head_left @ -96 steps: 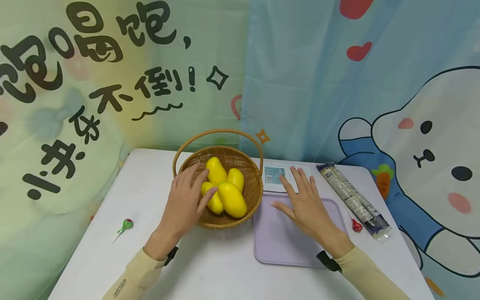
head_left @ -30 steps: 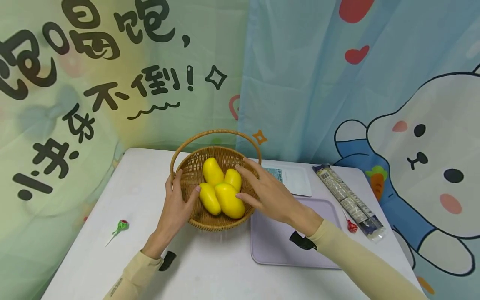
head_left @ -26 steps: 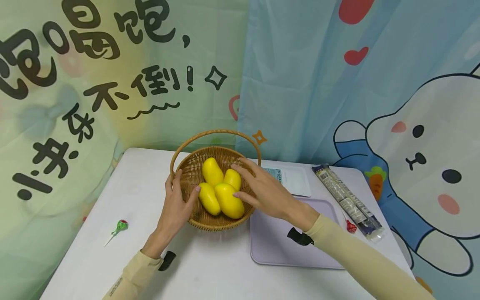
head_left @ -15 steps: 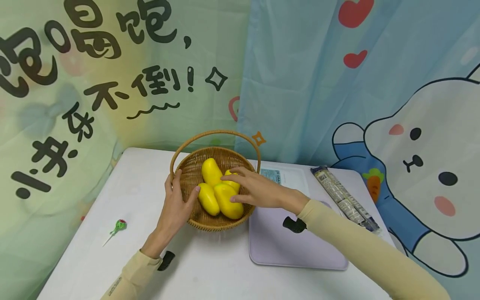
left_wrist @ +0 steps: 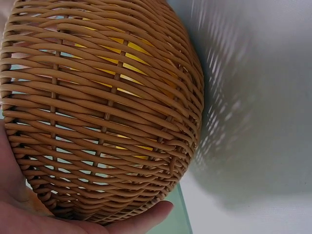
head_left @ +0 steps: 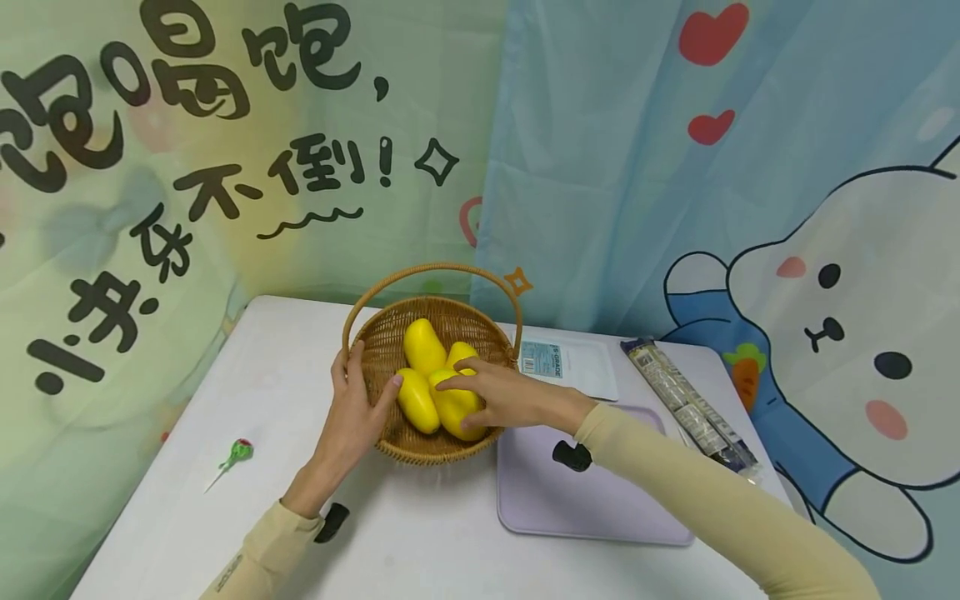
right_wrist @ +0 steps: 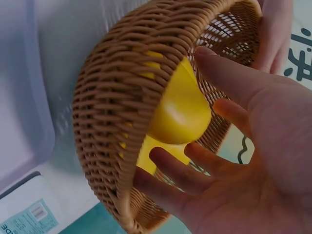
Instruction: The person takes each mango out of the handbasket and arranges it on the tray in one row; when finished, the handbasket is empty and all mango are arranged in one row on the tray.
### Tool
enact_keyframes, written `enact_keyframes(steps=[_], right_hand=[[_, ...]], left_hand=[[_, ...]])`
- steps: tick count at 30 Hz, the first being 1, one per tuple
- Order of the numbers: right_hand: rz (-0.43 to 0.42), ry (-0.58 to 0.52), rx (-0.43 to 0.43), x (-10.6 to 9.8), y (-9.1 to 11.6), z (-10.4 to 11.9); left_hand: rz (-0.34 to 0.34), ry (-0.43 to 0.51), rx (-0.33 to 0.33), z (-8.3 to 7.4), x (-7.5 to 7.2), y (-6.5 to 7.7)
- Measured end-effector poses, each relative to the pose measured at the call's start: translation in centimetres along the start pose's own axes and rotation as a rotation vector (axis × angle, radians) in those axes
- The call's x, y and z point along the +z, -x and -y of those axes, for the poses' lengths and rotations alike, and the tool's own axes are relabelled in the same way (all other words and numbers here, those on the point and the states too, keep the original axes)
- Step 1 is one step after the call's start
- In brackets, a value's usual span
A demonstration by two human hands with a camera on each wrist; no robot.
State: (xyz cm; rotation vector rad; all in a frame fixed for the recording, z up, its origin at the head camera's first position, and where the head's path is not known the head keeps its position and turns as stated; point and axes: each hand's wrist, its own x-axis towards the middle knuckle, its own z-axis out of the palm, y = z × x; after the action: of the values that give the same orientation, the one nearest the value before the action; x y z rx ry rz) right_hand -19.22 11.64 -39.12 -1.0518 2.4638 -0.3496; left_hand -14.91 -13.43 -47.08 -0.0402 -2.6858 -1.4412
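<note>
A brown wicker basket (head_left: pixel 420 453) with a tall arched handle stands on the table, holding several yellow mangoes (head_left: pixel 423 347). My left hand (head_left: pixel 352 429) holds the basket's left side, its thumb reaching over the rim and its fingers along the outside wall; the left wrist view shows this woven wall (left_wrist: pixel 97 107) close up. Over the basket's right rim reaches my right hand (head_left: pixel 504 395), thumb and fingers spread around the front mango (head_left: pixel 450 410). In the right wrist view, gaps show between these fingers and the mango (right_wrist: pixel 181 114). The right hand partly hides the rear right mango (head_left: pixel 461 352).
A lilac tray (head_left: pixel 585 500) lies right of the basket, partly under my right forearm. Behind it are a white packet (head_left: pixel 588 367) and a long wrapped package (head_left: pixel 686 400). A green lollipop (head_left: pixel 240 451) lies at left. A printed curtain (head_left: pixel 592 167) hangs behind the table.
My left hand has settled on the basket's left side. The right hand has moved left from above the tray, into the basket and lower around the front mango.
</note>
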Motion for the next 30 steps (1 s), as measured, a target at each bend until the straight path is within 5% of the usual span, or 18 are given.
enact_keyframes(steps=[30], right_hand=[[-0.052,0.007,0.018,1.9,-2.0,0.4]], left_hand=[[-0.017,0.008,0.032,0.2,-0.2,-0.3]])
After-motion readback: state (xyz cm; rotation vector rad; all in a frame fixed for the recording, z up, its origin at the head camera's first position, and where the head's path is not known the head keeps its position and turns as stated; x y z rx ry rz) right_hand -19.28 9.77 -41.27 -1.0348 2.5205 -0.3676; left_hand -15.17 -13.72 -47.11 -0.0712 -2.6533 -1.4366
